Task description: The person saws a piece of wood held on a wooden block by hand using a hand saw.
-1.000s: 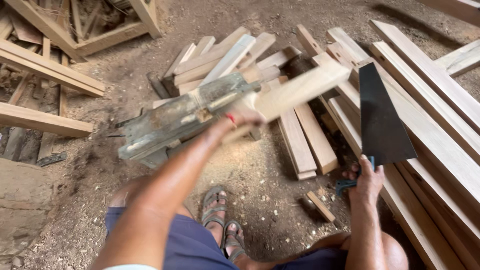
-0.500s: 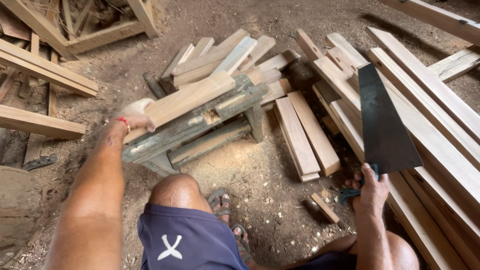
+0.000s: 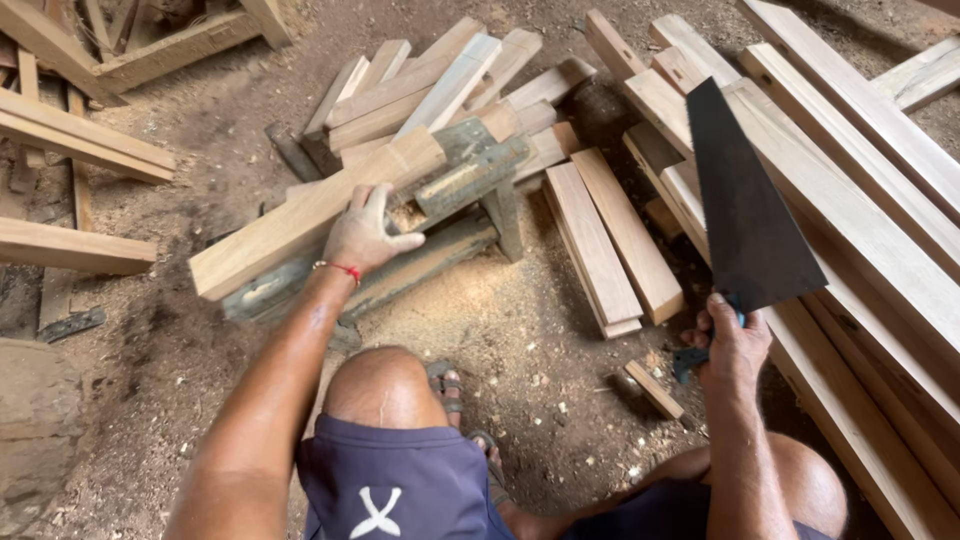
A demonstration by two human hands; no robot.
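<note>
My left hand (image 3: 366, 232) grips a long pale wooden block (image 3: 300, 218) and presses it down on a low, grey, worn sawing stand (image 3: 440, 205) on the dirt floor. The block lies slanted, its cut end toward the lower left. A red thread sits on that wrist. My right hand (image 3: 728, 340) holds the handle of a handsaw (image 3: 745, 215), whose dark blade points up and away from me, off to the right of the stand. My knees and sandalled foot (image 3: 448, 385) are below.
Short cut blocks (image 3: 610, 235) lie right of the stand, more (image 3: 430, 85) pile behind it. Long planks (image 3: 860, 200) run along the right side. Timber frames (image 3: 90, 150) sit at upper left. Sawdust (image 3: 470, 310) and a small offcut (image 3: 655, 390) cover the ground near my feet.
My left hand swung the long block from the right across to the left and laid it on the stand. The saw in my right hand stayed nearly still.
</note>
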